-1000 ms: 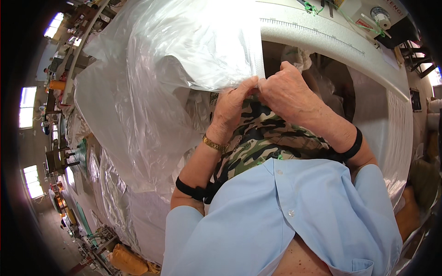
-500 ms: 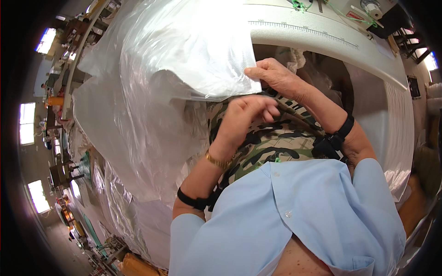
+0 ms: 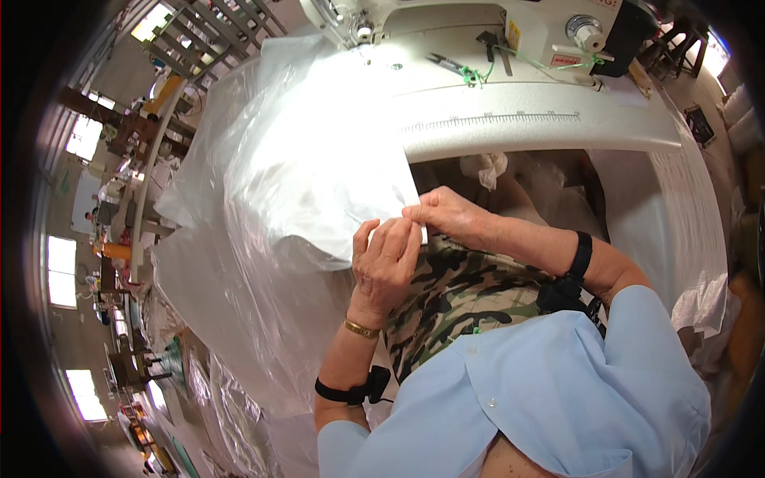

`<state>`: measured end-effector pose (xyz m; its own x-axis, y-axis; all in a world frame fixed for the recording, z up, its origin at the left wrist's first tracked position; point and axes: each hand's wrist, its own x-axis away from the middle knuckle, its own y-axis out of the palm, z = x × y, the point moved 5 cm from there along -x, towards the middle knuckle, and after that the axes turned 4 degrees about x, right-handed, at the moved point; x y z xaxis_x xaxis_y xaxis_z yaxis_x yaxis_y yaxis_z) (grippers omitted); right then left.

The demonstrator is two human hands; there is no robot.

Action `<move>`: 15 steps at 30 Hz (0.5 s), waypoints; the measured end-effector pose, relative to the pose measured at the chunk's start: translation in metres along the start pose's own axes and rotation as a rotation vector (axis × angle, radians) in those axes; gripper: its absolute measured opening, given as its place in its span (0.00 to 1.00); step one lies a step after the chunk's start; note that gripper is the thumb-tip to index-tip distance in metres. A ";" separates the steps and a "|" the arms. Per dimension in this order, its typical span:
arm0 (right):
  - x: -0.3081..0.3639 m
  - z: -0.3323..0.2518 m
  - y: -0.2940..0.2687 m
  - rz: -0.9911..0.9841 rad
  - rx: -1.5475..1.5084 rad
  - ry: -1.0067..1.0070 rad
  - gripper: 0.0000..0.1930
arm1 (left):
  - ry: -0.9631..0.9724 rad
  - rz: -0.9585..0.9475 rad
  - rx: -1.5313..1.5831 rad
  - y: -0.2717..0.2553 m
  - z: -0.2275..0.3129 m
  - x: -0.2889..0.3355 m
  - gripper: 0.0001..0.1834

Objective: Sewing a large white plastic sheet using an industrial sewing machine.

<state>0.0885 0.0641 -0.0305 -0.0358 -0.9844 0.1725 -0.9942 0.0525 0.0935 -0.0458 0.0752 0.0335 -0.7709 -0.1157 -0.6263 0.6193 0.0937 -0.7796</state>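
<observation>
A shiny white plastic-like sheet [image 3: 319, 183] spreads over the sewing machine bed and hangs down its left side. My right hand [image 3: 453, 217] pinches the sheet's near right corner between thumb and fingers. Right beside it, my left hand [image 3: 386, 259] grips the same edge, its fingers bent over the sheet and its fingertips close to the right hand's. The left thumb is hidden. Both hands are above my camouflage-patterned lap cloth [image 3: 454, 303], just in front of the machine bed.
Beyond the sheet stands a white sewing machine [image 3: 446, 16] with a ruler scale along its bed edge. Small dark thread snips [image 3: 448, 65] and green thread [image 3: 472, 77] lie on the bed. Pale sheeting [image 3: 685, 231] drapes at the right. A crumpled white scrap [image 3: 488, 169] lies below.
My left hand, apart from the sheet with curled fingers before, now holds its edge beside the right hand. The right hand keeps its pinch. The view has shifted, showing more of the machine.
</observation>
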 end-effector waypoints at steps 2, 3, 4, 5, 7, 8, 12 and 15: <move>0.001 -0.011 -0.005 -0.089 0.161 0.066 0.21 | 0.009 0.001 0.015 -0.002 -0.001 -0.001 0.10; 0.001 -0.035 -0.009 -0.081 0.165 0.056 0.21 | 0.003 -0.007 0.035 -0.003 -0.002 -0.001 0.10; -0.005 -0.056 -0.015 -0.114 0.618 0.025 0.21 | -0.027 -0.014 0.073 -0.002 -0.003 -0.003 0.07; -0.014 -0.069 -0.017 -0.152 1.070 -0.009 0.22 | -0.021 -0.014 0.067 -0.003 -0.004 -0.004 0.07; -0.034 -0.098 -0.029 0.145 1.526 -0.249 0.20 | -0.051 -0.086 0.159 0.003 -0.010 -0.003 0.05; -0.048 -0.102 -0.039 0.254 1.510 -0.428 0.18 | -0.060 -0.087 0.184 0.008 -0.012 0.000 0.04; -0.090 -0.102 -0.073 0.434 1.448 -0.658 0.15 | -0.085 -0.073 0.225 0.012 -0.018 0.002 0.04; -0.107 -0.100 -0.084 0.368 1.359 -0.651 0.16 | -0.114 -0.068 0.277 0.009 -0.025 0.009 0.05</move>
<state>0.1861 0.1816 0.0412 0.0316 -0.8712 -0.4900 -0.2487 0.4679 -0.8480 -0.0513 0.1001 0.0207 -0.8002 -0.2237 -0.5564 0.5957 -0.1896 -0.7805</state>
